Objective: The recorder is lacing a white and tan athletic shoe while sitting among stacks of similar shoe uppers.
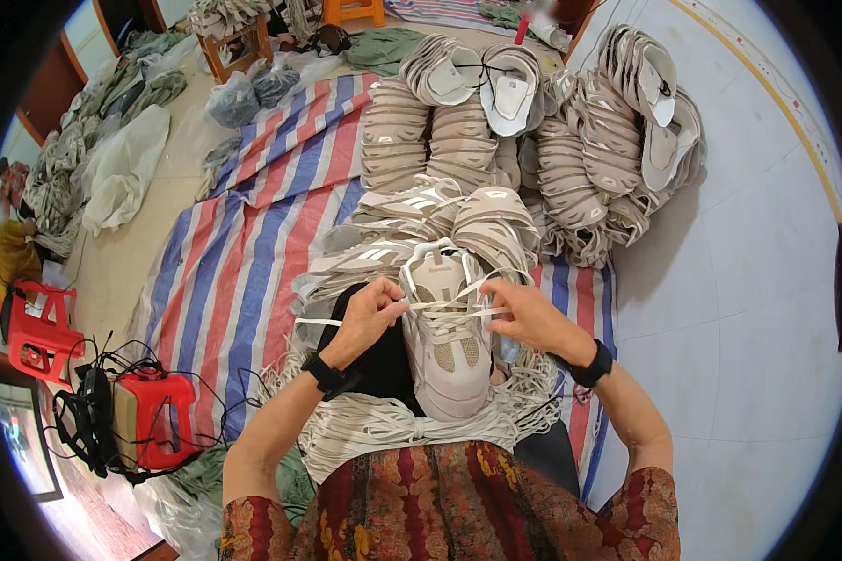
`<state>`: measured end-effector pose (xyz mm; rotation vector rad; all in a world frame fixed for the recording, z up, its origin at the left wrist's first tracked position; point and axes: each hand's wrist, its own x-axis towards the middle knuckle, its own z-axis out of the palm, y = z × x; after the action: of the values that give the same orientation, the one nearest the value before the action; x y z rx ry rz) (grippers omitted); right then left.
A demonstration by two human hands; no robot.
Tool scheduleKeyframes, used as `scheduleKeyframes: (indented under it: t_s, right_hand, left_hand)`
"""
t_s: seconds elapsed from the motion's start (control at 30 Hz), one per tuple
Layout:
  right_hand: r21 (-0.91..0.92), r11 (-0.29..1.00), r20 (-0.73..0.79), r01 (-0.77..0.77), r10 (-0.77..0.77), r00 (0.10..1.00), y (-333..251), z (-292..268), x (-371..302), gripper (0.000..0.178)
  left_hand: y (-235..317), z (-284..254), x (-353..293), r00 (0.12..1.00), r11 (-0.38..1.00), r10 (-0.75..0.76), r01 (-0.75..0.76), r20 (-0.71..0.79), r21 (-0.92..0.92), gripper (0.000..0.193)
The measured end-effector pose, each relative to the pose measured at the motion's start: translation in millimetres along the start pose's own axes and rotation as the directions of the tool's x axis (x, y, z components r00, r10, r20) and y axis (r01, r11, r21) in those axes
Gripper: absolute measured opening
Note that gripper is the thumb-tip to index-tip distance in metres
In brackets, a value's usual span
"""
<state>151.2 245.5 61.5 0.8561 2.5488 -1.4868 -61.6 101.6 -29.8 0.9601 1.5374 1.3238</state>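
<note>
A beige shoe upper [449, 360] lies in front of me, toe pointing toward my body and tongue away. Cream laces [451, 321] cross its lower eyelets. My left hand [372, 313] is at the upper's left edge, thumb and finger pinching a lace whose loose end trails out to the left. On the opposite edge, my right hand [522, 313] has its fingers closed on the other lace, beside the eyelets. Both laces stretch across the tongue between the hands. Beneath the toe a thick bundle of cream laces [346, 435] rests on my lap.
Stacks of nested beige uppers [393, 140] stand beyond the shoe, with more stacks [589, 150] to their right. They sit on a red, white and blue striped sheet [225, 299]. At left are red stools [42, 332], tangled black cables [94, 402] and a person in yellow [11, 257].
</note>
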Motion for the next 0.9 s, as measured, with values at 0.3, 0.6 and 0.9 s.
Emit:
scheduleKeyframes:
  t_s: [0.3,0.6,0.9]
  right_hand:
    - [-0.108,0.845,0.222,0.524,-0.493,0.841,10.7,-8.7,4.6,0.018]
    - [0.479,0.87,-0.105,0.119,-0.078,0.991,44.1,25.8,11.0,0.015]
    - [-0.561,0.71,-0.283,0.427,-0.649,0.706,21.6,29.7,37.3,0.024]
  left_hand:
    - [0.6,-3.0,-3.6,0.998,0.991,-0.045,0.051,0.048,-0.127,0.015]
    - [-39.0,-112.1,-51.7,0.898,0.807,-0.313,0.08,-0.309,-0.585,0.022]
    - [-9.6,-67.9,-36.1,0.905,0.641,0.416,-0.358,0.085,0.679,0.05]
